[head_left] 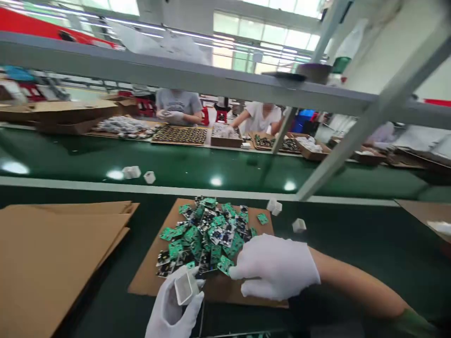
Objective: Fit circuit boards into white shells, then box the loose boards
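Note:
In the lower middle, my left hand point(176, 305), in a white glove, grips a small white plastic housing point(185, 288) with its open end towards me. A heap of small green circuit boards point(211, 230) lies on a flat cardboard sheet point(260, 291). My right hand point(276, 267), also gloved, reaches over the heap's near right edge. Its fingertips are apart, beside a green circuit board point(225, 265); whether they touch it is unclear. One loose board point(262, 218) lies right of the heap.
Loose white housings point(299, 226) lie right of the heap, and others point(131, 172) lie on the green strip beyond. Cardboard sheets point(59, 253) are stacked at left. A grey shelf beam point(197, 70) and slanted post point(352, 131) cross the view. Co-workers point(179, 105) sit opposite.

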{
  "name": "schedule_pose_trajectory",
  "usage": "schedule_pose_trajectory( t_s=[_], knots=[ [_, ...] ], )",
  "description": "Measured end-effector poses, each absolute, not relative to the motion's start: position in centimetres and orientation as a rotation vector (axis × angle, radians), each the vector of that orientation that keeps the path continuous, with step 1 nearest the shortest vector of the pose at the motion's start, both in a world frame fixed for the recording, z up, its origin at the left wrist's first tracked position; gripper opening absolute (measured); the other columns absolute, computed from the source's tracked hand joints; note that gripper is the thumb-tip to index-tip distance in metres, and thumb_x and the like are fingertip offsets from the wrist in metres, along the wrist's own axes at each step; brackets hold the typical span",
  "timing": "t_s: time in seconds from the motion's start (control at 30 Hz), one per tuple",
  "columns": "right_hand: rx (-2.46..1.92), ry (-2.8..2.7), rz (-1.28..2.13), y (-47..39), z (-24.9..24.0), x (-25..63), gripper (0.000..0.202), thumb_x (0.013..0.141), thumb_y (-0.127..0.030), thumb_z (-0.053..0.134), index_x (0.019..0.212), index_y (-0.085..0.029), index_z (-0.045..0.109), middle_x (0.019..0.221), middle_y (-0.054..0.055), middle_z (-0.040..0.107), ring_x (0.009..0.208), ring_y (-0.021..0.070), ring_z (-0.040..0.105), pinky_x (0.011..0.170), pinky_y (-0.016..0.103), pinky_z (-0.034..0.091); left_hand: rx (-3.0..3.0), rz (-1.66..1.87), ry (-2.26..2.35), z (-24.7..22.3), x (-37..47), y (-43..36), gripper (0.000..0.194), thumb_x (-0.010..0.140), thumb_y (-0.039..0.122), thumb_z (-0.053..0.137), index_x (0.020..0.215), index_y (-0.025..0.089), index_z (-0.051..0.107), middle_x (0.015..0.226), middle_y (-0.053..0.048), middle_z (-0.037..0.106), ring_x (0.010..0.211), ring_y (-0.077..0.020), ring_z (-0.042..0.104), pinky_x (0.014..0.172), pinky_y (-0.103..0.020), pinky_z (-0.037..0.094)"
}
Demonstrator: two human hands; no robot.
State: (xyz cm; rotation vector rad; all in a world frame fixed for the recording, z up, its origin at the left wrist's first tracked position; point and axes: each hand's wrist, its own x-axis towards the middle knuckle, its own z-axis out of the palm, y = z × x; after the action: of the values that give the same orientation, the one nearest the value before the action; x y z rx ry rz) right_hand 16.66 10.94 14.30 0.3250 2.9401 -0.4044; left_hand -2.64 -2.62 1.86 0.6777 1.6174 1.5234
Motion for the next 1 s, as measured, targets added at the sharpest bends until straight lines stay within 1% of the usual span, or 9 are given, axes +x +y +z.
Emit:
schedule_pose_trajectory(
  t_s=[0.13, 0.27, 0.37, 0.47, 0.53, 0.67, 0.73, 0.83, 1.0],
  knots=[
    [0.865, 2.865, -0.586, 7.3, 10.4, 25.0, 0.006, 0.096, -0.026, 0.059, 0.094, -0.023, 0.064, 0.078, -0.001, 0.063, 0.075, 0.0169, 0.057, 0.063, 0.027, 0.035, 0.780, 1.299, 1.421, 0.2, 1.4, -2.3, 0.063, 0.073, 0.056, 0.080, 0.122, 0.024, 0.056, 0.123, -0.005, 0.067, 0.102, -0.0182, 0.068, 0.087, -0.020, 0.056],
    [1.680, 2.734, -0.677, 7.7, 7.0, 29.0, 0.016, 0.098, -0.023, 0.053, 0.106, -0.023, 0.066, 0.093, 0.001, 0.067, 0.083, 0.0175, 0.062, 0.070, 0.027, 0.041, 0.903, 1.058, 1.293, -1.0, 4.0, -1.6, 0.054, 0.083, 0.052, 0.072, 0.126, 0.025, 0.052, 0.131, -0.009, 0.062, 0.105, -0.0216, 0.068, 0.088, -0.028, 0.057],
    [2.005, 2.627, -0.669, 10.0, 5.3, 29.4, 0.022, 0.099, -0.026, 0.054, 0.118, -0.020, 0.064, 0.102, 0.005, 0.069, 0.085, 0.0185, 0.063, 0.073, 0.028, 0.045, 1.130, 0.960, 1.371, -2.1, 5.2, -0.5, 0.044, 0.087, 0.046, 0.067, 0.123, 0.024, 0.055, 0.126, -0.009, 0.063, 0.112, -0.0255, 0.065, 0.094, -0.036, 0.055],
    [2.026, 2.642, -0.529, 12.6, 5.1, 28.6, 0.025, 0.095, -0.025, 0.060, 0.119, -0.019, 0.063, 0.108, 0.006, 0.068, 0.083, 0.0187, 0.063, 0.075, 0.030, 0.046, 1.439, 0.937, 1.527, -3.0, 5.8, 0.6, 0.035, 0.085, 0.038, 0.067, 0.117, 0.026, 0.058, 0.120, -0.008, 0.064, 0.112, -0.0276, 0.063, 0.098, -0.044, 0.052],
    [2.023, 2.693, -0.419, 14.3, 5.8, 28.0, 0.023, 0.093, -0.025, 0.062, 0.116, -0.021, 0.063, 0.113, 0.005, 0.067, 0.086, 0.0190, 0.063, 0.075, 0.029, 0.045, 1.587, 0.894, 1.563, -3.4, 6.1, 1.0, 0.030, 0.086, 0.034, 0.067, 0.114, 0.028, 0.059, 0.117, -0.005, 0.065, 0.108, -0.0268, 0.063, 0.096, -0.046, 0.052],
    [2.061, 2.598, -0.226, 18.3, 6.8, 27.5, 0.019, 0.087, -0.025, 0.065, 0.105, -0.021, 0.060, 0.112, 0.006, 0.064, 0.099, 0.0230, 0.061, 0.073, 0.029, 0.045, 1.748, 0.854, 1.563, -4.5, 6.2, 1.0, 0.033, 0.086, 0.025, 0.067, 0.117, 0.030, 0.057, 0.115, -0.003, 0.067, 0.107, -0.0260, 0.065, 0.094, -0.047, 0.054],
    [2.064, 2.480, -0.238, 20.4, 6.6, 27.5, 0.025, 0.079, -0.026, 0.071, 0.099, -0.019, 0.059, 0.107, 0.009, 0.063, 0.093, 0.0249, 0.062, 0.067, 0.029, 0.044, 1.819, 0.899, 1.572, -5.0, 6.2, 0.9, 0.038, 0.085, 0.020, 0.067, 0.120, 0.031, 0.056, 0.117, -0.002, 0.067, 0.109, -0.0263, 0.065, 0.095, -0.049, 0.054],
    [2.035, 2.389, -0.333, 23.4, 5.4, 27.5, 0.030, 0.070, -0.027, 0.077, 0.093, -0.018, 0.059, 0.102, 0.010, 0.064, 0.078, 0.0227, 0.063, 0.057, 0.028, 0.041, 1.900, 0.955, 1.574, -5.1, 6.3, 0.8, 0.043, 0.083, 0.015, 0.069, 0.121, 0.031, 0.054, 0.115, -0.002, 0.068, 0.106, -0.0254, 0.067, 0.092, -0.047, 0.057],
    [2.000, 2.387, -0.455, 25.5, 4.8, 27.3, 0.015, 0.073, -0.017, 0.071, 0.081, -0.019, 0.058, 0.086, 0.002, 0.068, 0.074, 0.0179, 0.062, 0.058, 0.026, 0.042, 1.947, 1.002, 1.574, -4.7, 6.3, 1.2, 0.050, 0.078, 0.009, 0.074, 0.119, 0.030, 0.053, 0.111, -0.001, 0.068, 0.101, -0.0233, 0.069, 0.088, -0.043, 0.059]
  ],
)
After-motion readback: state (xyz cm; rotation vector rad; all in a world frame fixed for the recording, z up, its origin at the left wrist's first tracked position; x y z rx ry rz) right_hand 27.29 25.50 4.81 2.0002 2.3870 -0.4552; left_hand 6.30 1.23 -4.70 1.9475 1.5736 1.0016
